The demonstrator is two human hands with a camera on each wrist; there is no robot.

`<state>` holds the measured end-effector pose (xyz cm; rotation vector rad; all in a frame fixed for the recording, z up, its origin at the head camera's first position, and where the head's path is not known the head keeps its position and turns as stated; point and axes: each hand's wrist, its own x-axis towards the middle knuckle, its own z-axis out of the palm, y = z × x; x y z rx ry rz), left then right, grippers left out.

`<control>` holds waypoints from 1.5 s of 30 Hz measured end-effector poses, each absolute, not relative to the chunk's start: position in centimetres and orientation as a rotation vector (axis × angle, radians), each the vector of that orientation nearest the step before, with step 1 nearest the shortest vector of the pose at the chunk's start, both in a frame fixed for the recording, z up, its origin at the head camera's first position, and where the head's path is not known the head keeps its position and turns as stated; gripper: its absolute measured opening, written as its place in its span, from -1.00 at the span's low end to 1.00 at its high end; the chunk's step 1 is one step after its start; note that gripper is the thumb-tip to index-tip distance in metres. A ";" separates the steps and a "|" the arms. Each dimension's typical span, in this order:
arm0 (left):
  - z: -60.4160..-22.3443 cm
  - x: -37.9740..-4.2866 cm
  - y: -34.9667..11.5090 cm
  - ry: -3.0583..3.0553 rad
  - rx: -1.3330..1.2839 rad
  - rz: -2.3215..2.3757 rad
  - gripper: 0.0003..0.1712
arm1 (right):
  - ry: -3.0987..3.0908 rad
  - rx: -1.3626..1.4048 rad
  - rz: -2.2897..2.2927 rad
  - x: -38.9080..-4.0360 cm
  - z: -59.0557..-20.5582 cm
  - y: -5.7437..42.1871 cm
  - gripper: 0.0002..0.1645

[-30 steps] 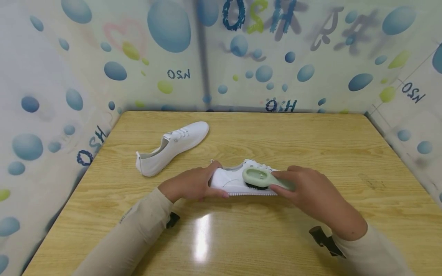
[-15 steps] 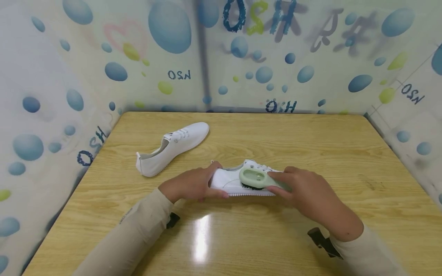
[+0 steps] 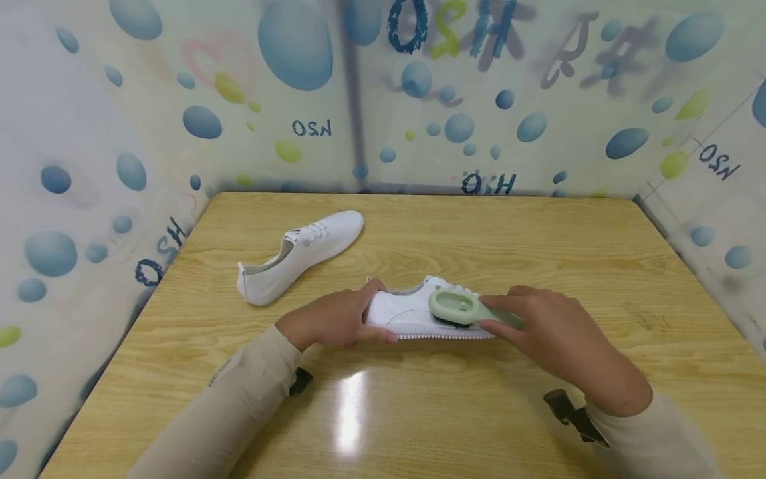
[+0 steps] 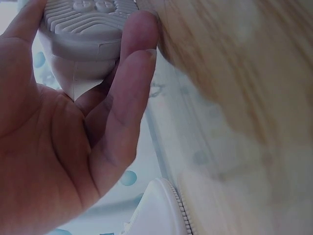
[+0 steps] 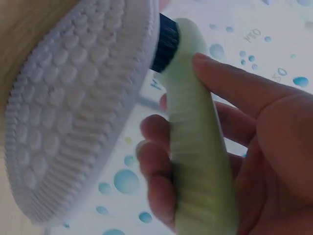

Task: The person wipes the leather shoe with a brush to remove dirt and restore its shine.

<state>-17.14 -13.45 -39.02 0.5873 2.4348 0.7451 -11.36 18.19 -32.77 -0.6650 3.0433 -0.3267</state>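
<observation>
A white lace-up shoe [image 3: 407, 313] is at the middle of the table, its toe pointing right and its ridged sole edge facing me. My left hand [image 3: 338, 319] grips it round the heel; in the left wrist view the fingers and thumb flank the grooved sole [image 4: 88, 29]. In my right hand [image 3: 550, 332] is a pale green brush [image 3: 455, 306], gripped by its handle. Its dark bristles [image 5: 166, 43] touch the shoe's near side, below the laces. The right wrist view shows the fingers wrapped round the brush handle and the studded sole beside it. The shoe's toe is partly hidden behind brush and hand.
A second white shoe [image 3: 299, 256] stands on the wooden table [image 3: 509, 246] at the back left, toe toward the far right. Patterned wall sheets [image 3: 407, 159] with blue and green dots enclose the table at the back and both sides.
The brush first slid slightly left along the shoe's side, then back right, beyond where it was a second ago. The left hand and both shoes have hardly moved.
</observation>
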 end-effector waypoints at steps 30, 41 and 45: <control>-39.1 -17.1 -13.6 2.425 0.597 0.769 -0.13 | 3.034 -0.730 -0.343 -11.4 -33.3 17.4 -0.50; -39.0 -17.1 -13.6 2.410 0.581 0.776 -0.11 | 3.047 -0.708 -0.334 -11.2 -33.2 17.2 -0.49; -39.0 -17.1 -13.6 2.418 0.583 0.770 -0.09 | 3.029 -0.683 -0.308 -11.3 -32.6 18.1 -0.51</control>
